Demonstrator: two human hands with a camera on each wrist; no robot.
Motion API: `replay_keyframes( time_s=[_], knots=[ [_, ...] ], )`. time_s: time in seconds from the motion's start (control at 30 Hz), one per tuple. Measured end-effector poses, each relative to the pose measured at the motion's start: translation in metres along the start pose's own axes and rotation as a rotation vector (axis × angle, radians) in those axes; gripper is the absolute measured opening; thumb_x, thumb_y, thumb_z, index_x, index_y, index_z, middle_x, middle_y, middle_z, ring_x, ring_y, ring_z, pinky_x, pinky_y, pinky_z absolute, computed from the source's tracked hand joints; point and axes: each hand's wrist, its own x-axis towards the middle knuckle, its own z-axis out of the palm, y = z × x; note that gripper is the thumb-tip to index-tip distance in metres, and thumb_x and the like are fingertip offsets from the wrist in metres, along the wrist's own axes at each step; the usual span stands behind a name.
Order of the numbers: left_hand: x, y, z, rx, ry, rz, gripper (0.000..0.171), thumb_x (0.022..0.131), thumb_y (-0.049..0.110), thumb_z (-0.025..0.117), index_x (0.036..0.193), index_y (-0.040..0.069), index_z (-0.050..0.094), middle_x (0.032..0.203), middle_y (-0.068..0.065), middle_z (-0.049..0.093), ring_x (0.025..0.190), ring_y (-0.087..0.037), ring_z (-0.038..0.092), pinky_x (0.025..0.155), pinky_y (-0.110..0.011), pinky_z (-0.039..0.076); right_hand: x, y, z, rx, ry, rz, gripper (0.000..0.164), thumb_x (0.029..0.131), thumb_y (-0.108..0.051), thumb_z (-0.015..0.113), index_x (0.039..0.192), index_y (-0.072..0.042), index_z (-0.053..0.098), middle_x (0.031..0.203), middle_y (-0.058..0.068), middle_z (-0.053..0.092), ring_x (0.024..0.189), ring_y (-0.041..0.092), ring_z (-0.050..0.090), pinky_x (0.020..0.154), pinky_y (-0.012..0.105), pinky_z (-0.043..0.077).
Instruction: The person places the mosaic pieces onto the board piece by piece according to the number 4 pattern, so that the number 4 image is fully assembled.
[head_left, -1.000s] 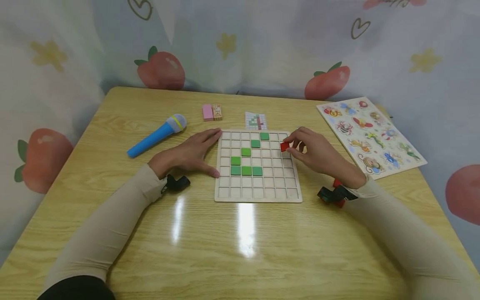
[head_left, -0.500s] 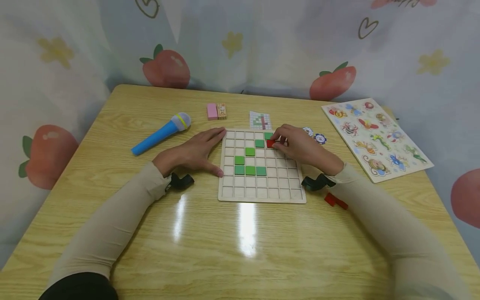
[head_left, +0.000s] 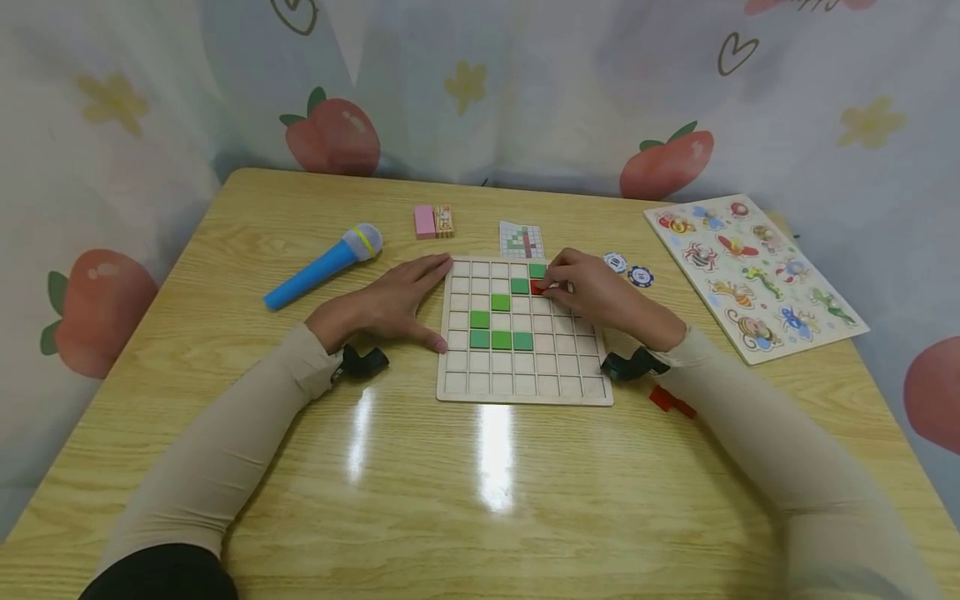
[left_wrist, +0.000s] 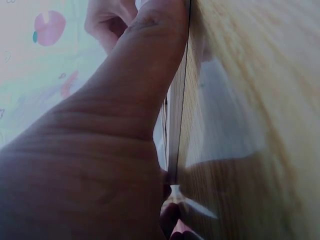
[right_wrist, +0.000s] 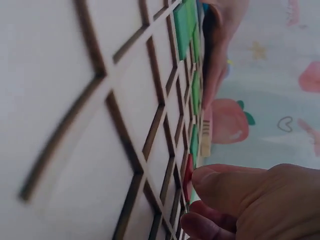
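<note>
A pale wooden grid board (head_left: 525, 387) lies on the table, with several green square tiles (head_left: 501, 340) set in its cells. My right hand (head_left: 588, 287) is over the board's upper part, its thumb and fingers pinching a red square tile (head_left: 536, 287). That tile sits at a cell below the topmost green tile and right of another; in the right wrist view the thumb tip is on the red tile (right_wrist: 188, 177). My left hand (head_left: 386, 307) rests with fingers and thumb spread against the board's left edge. In the left wrist view, the left hand (left_wrist: 125, 100) hides much of the board.
A printed pattern card (head_left: 521, 241) lies behind the board. More red tiles (head_left: 670, 402) are under the right forearm. Around are a blue toy microphone (head_left: 322, 267), a pink block and a patterned block (head_left: 433, 222), two round chips (head_left: 628, 268) and an insect picture board (head_left: 756, 279).
My right hand has moved left with the red tile, from the board's right edge to a cell beside the green tiles, and lowered it there. The left hand stays at the board's edge.
</note>
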Motion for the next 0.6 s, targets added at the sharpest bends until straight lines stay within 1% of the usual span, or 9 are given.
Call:
replay_keyframes(
  time_s=[0.07,0.17,0.23,0.3,0.4,0.43,0.5,0.6],
  knots=[
    [0.002,0.001,0.001,0.003,0.000,0.009,0.137,0.079,0.076,0.080,0.174,0.017,0.000,0.183,-0.005,-0.003,0.169,-0.036,0.003,0.136,-0.058,0.012,-0.014,0.000,-0.006,-0.017,0.025,0.011,0.022,0.104,-0.010,0.070,0.125,-0.007,0.078,0.120,0.015,0.067,0.094,0.025,0.064,0.078,0.039,0.054],
    [0.004,0.004,0.000,0.000,-0.004,0.006,0.137,0.079,0.076,0.080,0.174,0.018,0.000,0.183,-0.004,-0.003,0.169,-0.036,0.003,0.136,-0.058,0.013,-0.048,0.001,-0.017,-0.035,0.110,0.017,0.028,0.104,-0.007,0.069,0.131,-0.009,0.075,0.118,0.012,0.069,0.091,0.020,0.065,0.075,0.036,0.054],
    [0.004,0.005,0.000,-0.005,-0.008,-0.003,0.137,0.079,0.076,0.081,0.174,0.019,-0.001,0.183,-0.003,-0.004,0.169,-0.036,0.002,0.136,-0.059,0.013,-0.078,0.004,-0.024,-0.024,0.202,0.004,0.031,0.101,-0.002,0.071,0.130,-0.011,0.075,0.116,0.008,0.070,0.089,0.014,0.064,0.074,0.030,0.054],
    [0.004,0.006,-0.001,-0.014,-0.012,-0.015,0.137,0.079,0.076,0.081,0.174,0.020,-0.001,0.183,-0.002,-0.005,0.169,-0.035,0.001,0.136,-0.059,0.012,-0.112,0.008,-0.028,-0.010,0.289,0.002,0.034,0.098,0.002,0.073,0.128,-0.014,0.076,0.115,0.003,0.072,0.088,0.005,0.063,0.076,0.021,0.053],
    [0.005,0.006,-0.001,-0.019,-0.016,-0.018,0.138,0.079,0.076,0.081,0.174,0.020,-0.001,0.183,-0.003,-0.005,0.169,-0.036,0.002,0.136,-0.060,0.012,-0.164,0.017,-0.028,0.018,0.382,0.026,0.041,0.092,0.009,0.076,0.126,-0.014,0.077,0.116,-0.003,0.073,0.089,-0.006,0.057,0.078,0.011,0.047],
    [0.004,0.006,-0.001,-0.020,-0.016,-0.018,0.137,0.079,0.076,0.081,0.174,0.019,-0.001,0.183,-0.003,-0.005,0.169,-0.037,0.002,0.136,-0.060,0.012,-0.180,0.019,-0.026,0.026,0.394,0.045,0.043,0.090,0.010,0.077,0.126,-0.013,0.077,0.116,-0.003,0.072,0.090,-0.008,0.057,0.079,0.008,0.045],
    [0.003,0.004,-0.001,-0.021,-0.015,-0.022,0.137,0.079,0.076,0.081,0.174,0.019,0.000,0.183,-0.004,-0.004,0.169,-0.037,0.002,0.136,-0.061,0.012,-0.207,0.024,-0.019,0.038,0.393,0.077,0.046,0.088,0.012,0.078,0.127,-0.012,0.076,0.114,-0.004,0.072,0.091,-0.010,0.054,0.078,0.007,0.043],
    [0.001,0.002,0.000,-0.024,-0.011,-0.030,0.137,0.079,0.075,0.082,0.174,0.019,0.000,0.183,-0.004,-0.004,0.169,-0.037,0.002,0.135,-0.061,0.012,-0.234,0.027,-0.008,0.061,0.358,0.110,0.049,0.086,0.013,0.080,0.129,-0.011,0.075,0.116,-0.001,0.070,0.094,-0.008,0.054,0.080,0.007,0.044]
  ],
)
